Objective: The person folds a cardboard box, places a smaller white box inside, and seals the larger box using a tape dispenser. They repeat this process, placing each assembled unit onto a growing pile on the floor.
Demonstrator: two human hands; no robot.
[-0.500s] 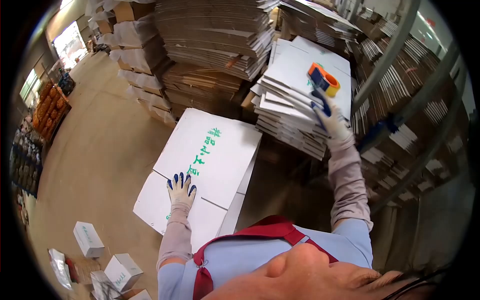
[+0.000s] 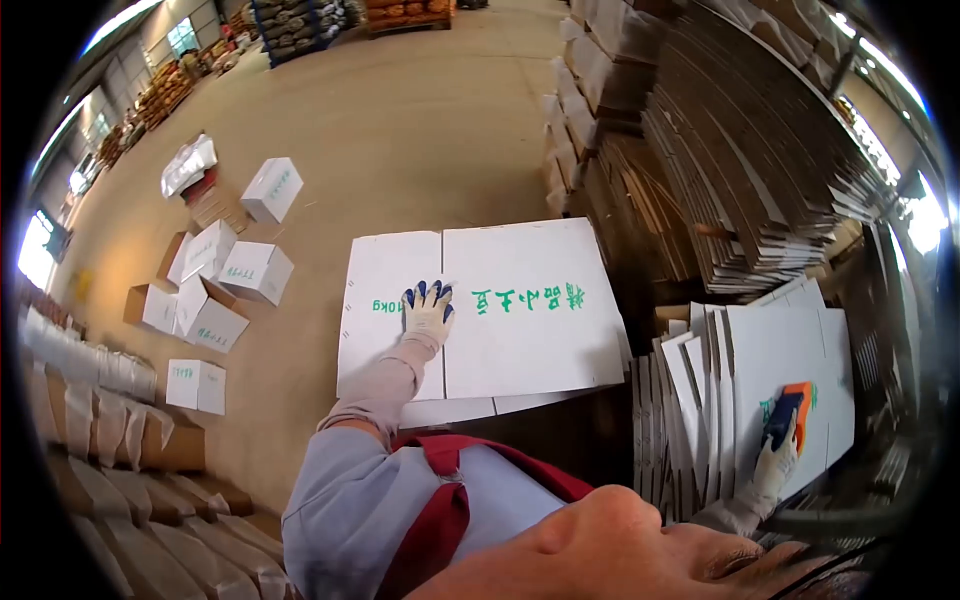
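My left hand (image 2: 430, 312), in a white glove with blue fingertips, lies flat with fingers spread on a folded white carton (image 2: 540, 345). The carton carries green writing, and the hand rests near a slit between its flaps. Off to the right, my gloved right hand (image 2: 777, 462) has its fingers wrapped round an orange and blue tape dispenser (image 2: 801, 396). The dispenser is on the top sheet of a stack of flat white cartons (image 2: 745, 345); my fingers hide part of it.
Tall piles of flattened brown cardboard (image 2: 730, 150) stand at the right. Several small white boxes (image 2: 255, 272) sit on the concrete floor (image 2: 430, 130) to the left. Wrapped bundles of cartons (image 2: 150, 500) fill the lower left. Pallets of filled sacks (image 2: 405, 12) stand at the back.
My right hand has come down onto the tape dispenser and closed round it. My left hand stays spread on the carton. The head view has turned left.
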